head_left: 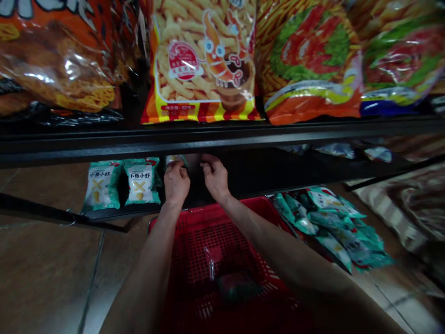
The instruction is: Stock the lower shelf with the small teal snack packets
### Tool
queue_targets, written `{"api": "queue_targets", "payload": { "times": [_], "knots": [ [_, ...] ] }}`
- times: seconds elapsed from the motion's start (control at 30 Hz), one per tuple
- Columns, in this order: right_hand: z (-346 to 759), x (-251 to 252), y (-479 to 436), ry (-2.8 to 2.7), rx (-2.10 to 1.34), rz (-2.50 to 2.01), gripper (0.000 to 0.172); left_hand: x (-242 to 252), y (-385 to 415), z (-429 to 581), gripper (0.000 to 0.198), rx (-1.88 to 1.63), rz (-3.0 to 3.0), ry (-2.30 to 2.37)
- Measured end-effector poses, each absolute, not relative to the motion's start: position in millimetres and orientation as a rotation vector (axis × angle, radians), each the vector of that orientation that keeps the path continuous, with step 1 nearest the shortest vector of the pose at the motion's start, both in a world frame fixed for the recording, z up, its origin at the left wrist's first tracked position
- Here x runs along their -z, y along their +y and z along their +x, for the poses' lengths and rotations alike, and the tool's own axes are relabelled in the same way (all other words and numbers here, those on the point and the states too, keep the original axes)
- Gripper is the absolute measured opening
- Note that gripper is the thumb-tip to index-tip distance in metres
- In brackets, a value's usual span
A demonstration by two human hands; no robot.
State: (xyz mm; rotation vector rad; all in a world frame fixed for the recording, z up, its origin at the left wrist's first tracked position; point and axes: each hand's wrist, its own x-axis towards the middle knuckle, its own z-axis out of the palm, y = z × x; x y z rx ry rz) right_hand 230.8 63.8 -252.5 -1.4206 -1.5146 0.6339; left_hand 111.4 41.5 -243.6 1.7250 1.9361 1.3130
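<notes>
On the dark lower shelf [250, 174], my left hand [176, 185] is closed at a small teal-and-white snack bag [175, 159], with its fingers over the front of the bag. My right hand [216, 178] is a little to the right, fingers curled and thumb close to them; whatever they pinch, if anything, is hidden in the shadow. Two matching snack bags, a left one [102, 185] and a right one [142, 182], stand upright to the left of my hands. Beneath my forearms is a red basket [198, 222] with a dim teal package [238, 284] inside.
A black shelf edge [208, 139] runs just above my hands, bearing large snack bags such as a shrimp-stick bag [205, 55]. A pile of teal snack bags [333, 227] lies right of the basket. Striped sacks [399, 204] stand at the far right.
</notes>
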Motion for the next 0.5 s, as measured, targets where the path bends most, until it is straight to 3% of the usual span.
{"api": "queue_targets", "payload": {
  "times": [0.1,0.2,0.37,0.43,0.5],
  "knots": [
    [255.3,254.4,2.6,-1.299,-0.746,-1.308,0.028,239.2,22.6,127.6,0.030,-1.301,1.832,1.738],
    [289.7,285.1,-50.8,-1.142,-0.759,-1.475,0.029,253.2,-5.1,147.7,0.031,-1.168,1.903,1.513],
    [354.5,365.0,-125.3,-1.280,-0.958,-2.163,0.020,315.0,-79.0,177.6,0.029,-0.446,1.746,1.476],
    [371.9,383.3,-148.4,-1.325,-1.088,-2.169,0.008,339.5,-115.0,188.0,0.032,-0.196,1.542,1.526],
    [381.8,390.4,-165.1,-1.357,-1.159,-2.096,0.012,357.8,-147.8,199.0,0.033,-0.101,1.471,1.500]
  ]
}}
